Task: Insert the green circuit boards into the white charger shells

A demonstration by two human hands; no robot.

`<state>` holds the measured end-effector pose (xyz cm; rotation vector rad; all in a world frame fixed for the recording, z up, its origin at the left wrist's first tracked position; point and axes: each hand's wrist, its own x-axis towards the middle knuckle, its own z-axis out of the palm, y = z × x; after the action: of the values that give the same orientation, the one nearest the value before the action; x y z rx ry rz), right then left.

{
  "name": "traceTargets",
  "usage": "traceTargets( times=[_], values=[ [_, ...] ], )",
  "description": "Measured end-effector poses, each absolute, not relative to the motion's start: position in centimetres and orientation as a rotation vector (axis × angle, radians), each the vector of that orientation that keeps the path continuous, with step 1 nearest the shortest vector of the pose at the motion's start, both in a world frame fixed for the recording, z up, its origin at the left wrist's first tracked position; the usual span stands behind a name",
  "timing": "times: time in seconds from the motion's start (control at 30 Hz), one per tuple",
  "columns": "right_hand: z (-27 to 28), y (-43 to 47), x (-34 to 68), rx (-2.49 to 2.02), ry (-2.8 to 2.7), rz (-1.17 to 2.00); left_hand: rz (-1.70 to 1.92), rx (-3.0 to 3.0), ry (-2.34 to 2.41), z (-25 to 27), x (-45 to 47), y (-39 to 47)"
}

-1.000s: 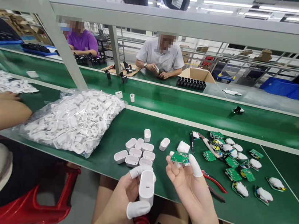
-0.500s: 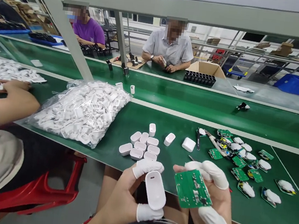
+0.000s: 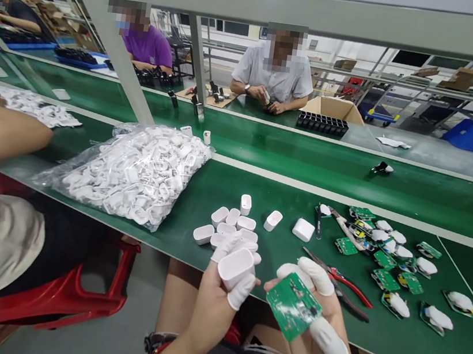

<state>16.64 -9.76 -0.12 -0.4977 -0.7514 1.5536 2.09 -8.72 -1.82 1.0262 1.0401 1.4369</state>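
Note:
My left hand [image 3: 216,301], with white finger cots on its fingers, is closed around a white plastic charger housing [image 3: 236,265], its open side turned up. In my right hand [image 3: 333,323], also wearing finger cots, a green circuit board [image 3: 291,307] is gripped between thumb and fingers, solder side facing me. The two parts are apart, side by side over the bench's front edge. Just beyond my left hand stands a cluster of similar white housings [image 3: 246,223]. Red-handled pliers [image 3: 350,285] lie behind my right hand.
Several circuit boards with white pads [image 3: 396,302] are spread at the right, near black tweezers [image 3: 318,225]. A clear bag of white parts [image 3: 132,178] fills the left of the green bench [image 3: 201,178]. A co-worker's arm [image 3: 22,134] reaches in at far left; others sit opposite.
My left hand has turned the housing from upright to slanted and moved slightly up. My right hand has shifted a little left with the board, and the pliers now show fully.

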Motion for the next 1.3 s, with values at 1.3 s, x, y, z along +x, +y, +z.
traceTargets(
  times=[1.3],
  values=[
    [3.3, -9.0, 19.0, -0.564, -1.995, 0.312, 1.195, 1.390, 0.543, -0.8, 0.4, -9.1]
  ],
)
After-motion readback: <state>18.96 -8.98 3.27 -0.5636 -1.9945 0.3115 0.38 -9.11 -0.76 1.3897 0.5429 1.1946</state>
